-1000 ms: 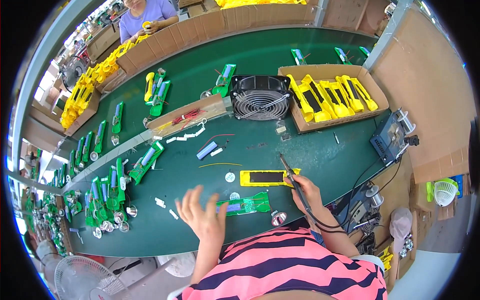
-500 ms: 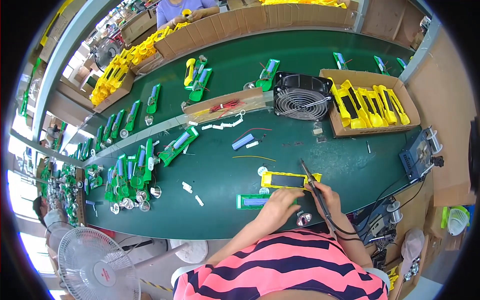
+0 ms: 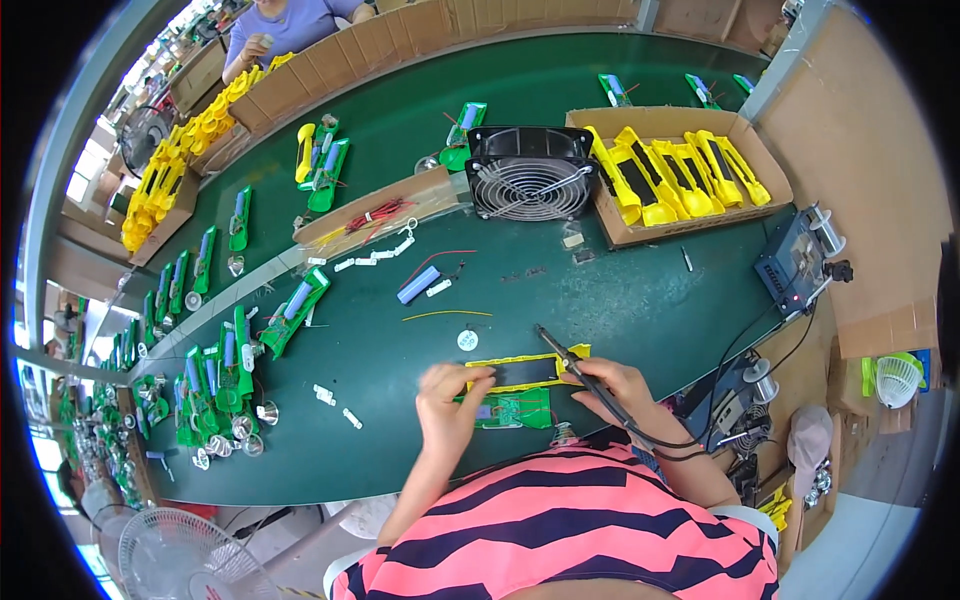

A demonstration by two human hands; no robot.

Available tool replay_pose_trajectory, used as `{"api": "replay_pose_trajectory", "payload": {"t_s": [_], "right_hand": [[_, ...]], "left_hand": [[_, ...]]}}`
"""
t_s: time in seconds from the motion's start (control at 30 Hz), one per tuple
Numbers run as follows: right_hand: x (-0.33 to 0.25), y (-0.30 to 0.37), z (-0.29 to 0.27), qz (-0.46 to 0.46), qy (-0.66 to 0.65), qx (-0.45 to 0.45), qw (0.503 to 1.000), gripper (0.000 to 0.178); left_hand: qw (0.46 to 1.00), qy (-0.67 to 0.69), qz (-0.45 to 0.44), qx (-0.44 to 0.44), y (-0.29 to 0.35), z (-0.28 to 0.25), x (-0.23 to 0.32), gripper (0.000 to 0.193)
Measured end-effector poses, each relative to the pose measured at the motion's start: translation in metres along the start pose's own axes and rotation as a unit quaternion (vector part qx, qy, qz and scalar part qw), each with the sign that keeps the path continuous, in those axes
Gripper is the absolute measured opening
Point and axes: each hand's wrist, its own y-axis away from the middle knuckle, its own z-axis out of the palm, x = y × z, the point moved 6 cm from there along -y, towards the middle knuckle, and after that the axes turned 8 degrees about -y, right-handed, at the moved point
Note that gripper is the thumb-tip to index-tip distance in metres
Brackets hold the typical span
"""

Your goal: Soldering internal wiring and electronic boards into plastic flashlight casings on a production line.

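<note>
My left hand pinches the left end of a yellow plastic casing with a black panel in its middle. At the casing's right end, my right hand holds a soldering iron, its tip pointing up and away over the table; the fingers also reach the casing. Just nearer to me lies a green casing with a circuit board and a blue battery, partly hidden by my left hand. A shiny reflector sits by its right end. Beyond the yellow casing is a round white sticker.
A blue battery and a yellow wire lie farther off. Green casings cluster left. A black fan stands beside a cardboard box of yellow casings. The soldering station is right. Another person sits across.
My left hand has moved from above the green casing to the yellow casing's left end. The right hand keeps the soldering iron. My view has turned, so the table appears shifted left.
</note>
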Motion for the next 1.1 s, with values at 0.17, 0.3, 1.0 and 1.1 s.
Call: {"api": "replay_pose_trajectory", "payload": {"t_s": [0.17,0.3,1.0,1.1], "right_hand": [[-0.032,-0.015,-0.005,-0.053,0.062,0.002,0.997,0.027],[0.017,0.002,0.015,0.212,-0.335,0.187,0.899,0.016],[0.028,-0.005,0.028,0.262,-0.26,0.141,0.919,0.013],[0.028,-0.005,0.027,0.262,-0.267,0.134,0.918,0.014]], "left_hand": [[0.958,-0.234,0.136,-0.095,-0.012,0.005,-0.003,0.004],[0.942,-0.237,0.124,-0.2,-0.014,0.02,-0.012,0.002],[0.941,-0.227,0.089,-0.236,-0.014,0.03,-0.016,0.005],[0.939,-0.232,0.087,-0.237,-0.014,0.029,-0.016,0.006]]}}
